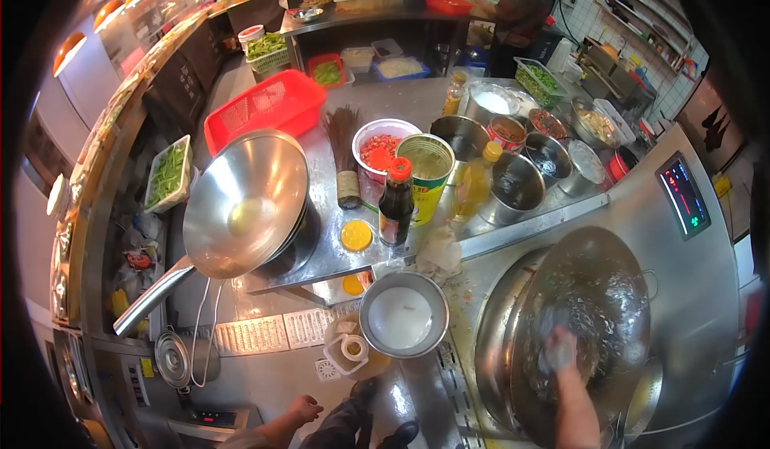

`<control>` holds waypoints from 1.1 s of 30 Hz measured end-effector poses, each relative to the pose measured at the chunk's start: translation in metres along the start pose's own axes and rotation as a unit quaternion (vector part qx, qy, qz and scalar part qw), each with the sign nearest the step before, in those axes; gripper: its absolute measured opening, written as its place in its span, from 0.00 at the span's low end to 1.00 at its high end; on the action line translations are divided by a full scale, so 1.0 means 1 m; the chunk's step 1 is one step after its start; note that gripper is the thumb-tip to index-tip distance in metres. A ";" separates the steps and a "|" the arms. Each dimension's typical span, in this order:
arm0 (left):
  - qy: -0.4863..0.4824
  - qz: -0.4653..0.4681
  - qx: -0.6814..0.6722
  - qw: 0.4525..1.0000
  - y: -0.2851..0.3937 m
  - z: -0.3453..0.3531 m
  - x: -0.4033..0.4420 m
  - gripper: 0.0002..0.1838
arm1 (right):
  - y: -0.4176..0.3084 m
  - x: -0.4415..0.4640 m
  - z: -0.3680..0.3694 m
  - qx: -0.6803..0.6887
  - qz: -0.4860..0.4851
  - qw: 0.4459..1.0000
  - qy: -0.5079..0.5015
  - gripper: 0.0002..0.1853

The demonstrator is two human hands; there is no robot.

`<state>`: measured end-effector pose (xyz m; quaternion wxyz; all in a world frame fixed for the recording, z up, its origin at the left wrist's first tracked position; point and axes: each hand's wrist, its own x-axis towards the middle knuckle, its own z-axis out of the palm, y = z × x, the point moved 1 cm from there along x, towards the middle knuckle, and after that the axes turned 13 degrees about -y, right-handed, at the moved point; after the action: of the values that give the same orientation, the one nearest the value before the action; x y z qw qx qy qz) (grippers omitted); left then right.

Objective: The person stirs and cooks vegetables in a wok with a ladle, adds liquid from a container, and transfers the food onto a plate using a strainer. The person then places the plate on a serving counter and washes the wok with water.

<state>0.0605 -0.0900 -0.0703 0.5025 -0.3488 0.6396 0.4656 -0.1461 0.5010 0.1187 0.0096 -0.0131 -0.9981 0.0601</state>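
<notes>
Inside the large dark wok [618,289] at the right, my right hand [562,348] is closed on a greyish scrubber or cloth [555,321], pressed to the wet inner surface. The wok is tilted over a round metal burner ring [493,337]. My left hand [305,408] hangs low near my legs, fingers curled, away from any object; whether something small is in it is hidden. Nearest to it stand a plastic jug [346,351] and a steel pot of whitish liquid [403,316].
A steel pan [245,204] with a long handle rests at the left, beside a red basket [265,108]. Sauce bottle [396,200], oil bottle [479,183] and several steel pots line the counter. Another person [521,8] stands at the back. A lit control panel [683,194] is at the right.
</notes>
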 end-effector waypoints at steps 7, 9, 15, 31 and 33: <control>0.004 0.052 0.059 0.997 0.009 -0.005 -0.001 0.23 | 0.108 -0.003 -0.033 -0.078 0.229 0.962 -0.128 0.11; 0.008 0.050 0.043 0.998 0.009 -0.005 0.002 0.22 | 0.079 0.034 -0.009 0.022 0.199 0.975 -0.100 0.09; -0.002 0.028 0.070 0.997 0.007 -0.006 -0.006 0.22 | 0.075 -0.058 -0.016 -0.073 0.099 0.965 -0.232 0.12; -0.003 0.022 0.237 0.971 -0.030 -0.021 -0.032 0.24 | -0.037 -0.044 -0.042 0.204 0.076 0.918 -0.333 0.12; -0.037 0.036 0.191 0.980 -0.027 -0.014 -0.019 0.24 | -0.030 -0.097 -0.092 0.152 0.096 0.906 -0.382 0.10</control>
<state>0.0854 -0.1125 -0.0577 0.5656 -0.2057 0.7099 0.3658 -0.0480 0.4790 0.2115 -0.3767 -0.0837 -0.8978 0.2122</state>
